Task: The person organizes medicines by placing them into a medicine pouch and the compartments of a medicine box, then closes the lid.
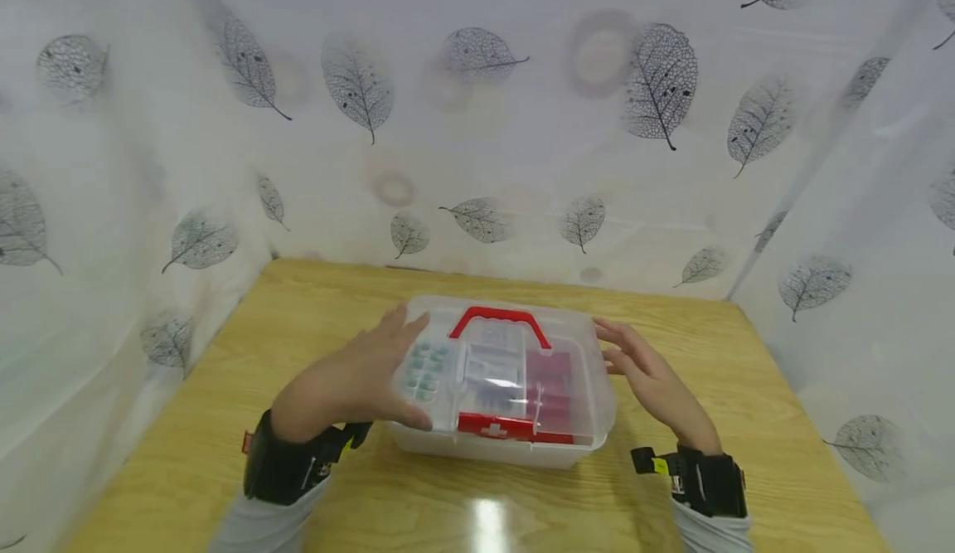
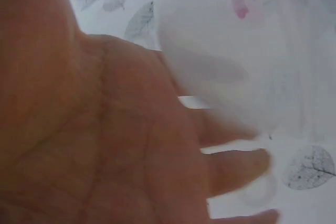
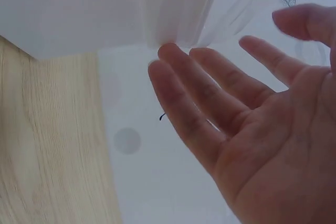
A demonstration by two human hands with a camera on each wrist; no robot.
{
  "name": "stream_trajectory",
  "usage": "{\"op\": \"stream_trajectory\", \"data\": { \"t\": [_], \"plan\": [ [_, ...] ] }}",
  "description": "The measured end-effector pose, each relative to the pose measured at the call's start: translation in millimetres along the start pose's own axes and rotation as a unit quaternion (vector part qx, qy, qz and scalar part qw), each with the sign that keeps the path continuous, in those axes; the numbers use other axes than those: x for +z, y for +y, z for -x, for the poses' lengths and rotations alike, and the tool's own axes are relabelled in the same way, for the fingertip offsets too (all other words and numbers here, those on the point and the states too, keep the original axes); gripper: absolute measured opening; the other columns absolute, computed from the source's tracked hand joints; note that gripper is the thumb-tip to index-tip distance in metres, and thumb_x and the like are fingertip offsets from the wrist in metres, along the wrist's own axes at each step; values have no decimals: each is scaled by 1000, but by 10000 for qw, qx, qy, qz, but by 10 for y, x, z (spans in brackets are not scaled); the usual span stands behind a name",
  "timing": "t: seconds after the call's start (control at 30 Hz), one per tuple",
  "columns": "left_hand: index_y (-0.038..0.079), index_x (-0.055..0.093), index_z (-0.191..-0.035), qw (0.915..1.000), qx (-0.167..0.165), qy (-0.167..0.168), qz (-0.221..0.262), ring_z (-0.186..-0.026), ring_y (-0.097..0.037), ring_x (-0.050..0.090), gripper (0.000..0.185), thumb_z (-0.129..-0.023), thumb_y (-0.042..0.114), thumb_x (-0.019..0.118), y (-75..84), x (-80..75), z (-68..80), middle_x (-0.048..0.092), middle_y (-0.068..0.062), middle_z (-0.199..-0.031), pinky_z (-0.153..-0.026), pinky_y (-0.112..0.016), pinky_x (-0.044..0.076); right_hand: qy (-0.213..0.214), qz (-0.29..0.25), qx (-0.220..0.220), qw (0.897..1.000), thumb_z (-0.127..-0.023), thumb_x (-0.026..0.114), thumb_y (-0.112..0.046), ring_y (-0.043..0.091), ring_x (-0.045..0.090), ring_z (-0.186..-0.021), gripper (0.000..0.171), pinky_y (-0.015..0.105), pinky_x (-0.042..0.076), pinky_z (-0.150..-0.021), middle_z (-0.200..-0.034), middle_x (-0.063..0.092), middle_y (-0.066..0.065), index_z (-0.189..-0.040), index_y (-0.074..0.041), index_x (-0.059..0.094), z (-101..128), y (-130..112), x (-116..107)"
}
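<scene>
A translucent plastic first-aid box [image 1: 500,452] stands on the table, its lid down. On top lies a red handle [image 1: 501,313]; a red latch [image 1: 494,426] with a white cross is at the front. Through the lid show a blister pack [image 1: 425,371] of green capsules, white packets and a magenta item [image 1: 550,387]. My left hand [image 1: 358,383] spreads at the box's left side, thumb by the front corner. In the left wrist view its fingers reach along the box wall [image 2: 220,40]. My right hand [image 3: 262,140] has loosely extended fingers, fingertips right at the box's right side.
The box sits around the middle of a wood-grain table [image 1: 373,503]. White sheeting [image 1: 507,147] printed with grey leaves hangs behind the table and along both sides. Each wrist bears a black strap [image 1: 287,462] with a small device.
</scene>
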State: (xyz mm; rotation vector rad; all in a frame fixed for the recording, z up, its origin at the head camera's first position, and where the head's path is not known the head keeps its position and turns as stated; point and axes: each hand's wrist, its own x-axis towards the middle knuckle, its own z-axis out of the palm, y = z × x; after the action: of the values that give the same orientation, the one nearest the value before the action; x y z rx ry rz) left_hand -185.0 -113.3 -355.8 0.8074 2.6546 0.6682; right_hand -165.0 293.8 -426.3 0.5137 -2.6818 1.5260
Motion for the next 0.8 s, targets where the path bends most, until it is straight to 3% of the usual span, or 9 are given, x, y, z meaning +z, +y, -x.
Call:
{"op": "stream_trajectory", "data": {
  "t": [0.1,0.23,0.4,0.6,0.8],
  "plan": [
    [11,21,-162,9985,172,70,-517,-156,-39,-1,124,-68,44,93,148,89,-20,1,-18,-170,-119,-68,4,27,-10,-68,10000,-110,43,-19,1,60,-120,50,28,54,-94,-156,43,16,-159,-24,33,-5,2,16],
    [20,23,-163,9957,419,141,-813,-158,-32,1,114,-73,34,92,325,194,-49,8,-8,-171,-120,-66,-1,-94,37,-113,9999,-110,42,-19,5,61,-119,51,29,53,-94,-158,40,17,-160,-23,31,-18,7,37],
    [28,29,-161,9904,553,356,-1214,-157,-32,11,105,-76,31,90,406,259,-55,20,-5,-169,-120,-67,1,-147,52,75,9999,-111,42,-23,12,62,-120,52,29,52,-95,-158,41,13,-161,-26,30,-17,-6,50],
    [26,36,-158,9875,831,527,-1230,-155,-31,20,98,-76,31,90,393,256,-56,27,-11,-166,-120,-66,5,-163,27,61,9998,-111,41,-21,23,62,-122,52,29,52,-95,-158,40,14,-161,-23,30,-11,8,51],
    [25,39,-157,9880,867,577,-1138,-154,-32,23,98,-75,33,90,373,235,-52,30,-10,-165,-120,-67,6,-154,-42,57,9999,-110,42,-21,19,62,-122,52,29,52,-95,-158,40,15,-161,-23,30,-17,15,53]
  ]
}}
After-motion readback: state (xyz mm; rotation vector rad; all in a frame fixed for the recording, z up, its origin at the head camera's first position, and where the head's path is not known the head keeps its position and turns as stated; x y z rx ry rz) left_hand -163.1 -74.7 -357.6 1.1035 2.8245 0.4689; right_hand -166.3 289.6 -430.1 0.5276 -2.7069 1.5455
